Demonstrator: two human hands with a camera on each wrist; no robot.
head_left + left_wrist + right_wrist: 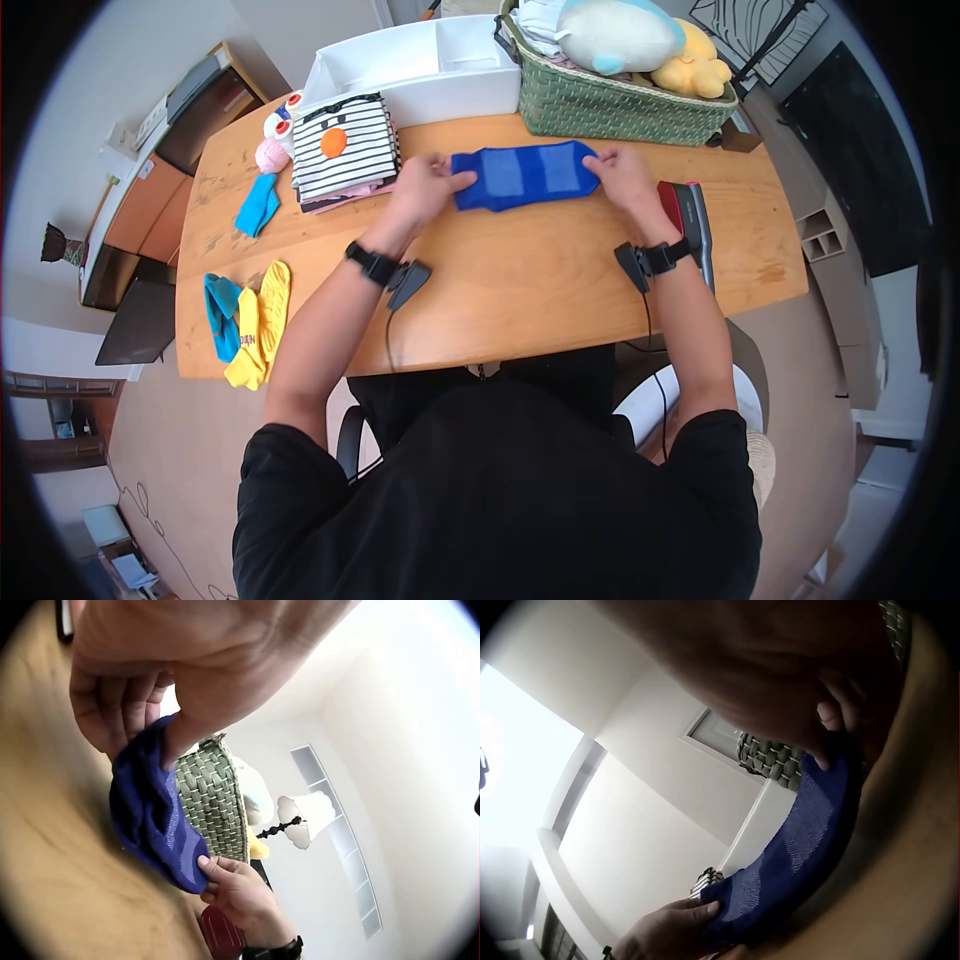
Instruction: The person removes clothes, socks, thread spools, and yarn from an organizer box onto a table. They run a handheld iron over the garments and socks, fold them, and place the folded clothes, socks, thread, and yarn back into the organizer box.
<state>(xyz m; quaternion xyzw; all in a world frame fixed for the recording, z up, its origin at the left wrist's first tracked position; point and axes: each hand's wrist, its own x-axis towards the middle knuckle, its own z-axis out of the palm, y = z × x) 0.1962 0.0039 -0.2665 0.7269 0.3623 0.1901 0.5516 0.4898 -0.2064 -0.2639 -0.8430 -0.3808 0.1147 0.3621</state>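
A blue sock (525,173) with paler mesh patches is stretched sideways between both hands, over the back half of the wooden table. At its ribbed left end, my left hand (427,187) pinches the fabric between thumb and fingers. The rounded right end is pinched by my right hand (624,176). From the left wrist, the sock (154,814) looks bunched near the left thumb, and the other hand (244,894) grips its far end. In the right wrist view the sock (791,840) bows downward between the hands.
Striped folded clothes (345,150) lie left of the sock. Behind are a white bin (450,95) and a green woven basket (610,108) with plush toys. Yellow socks (262,320), teal socks (222,310) and a blue folded sock (257,205) lie left; a red-and-black object (690,215) sits right.
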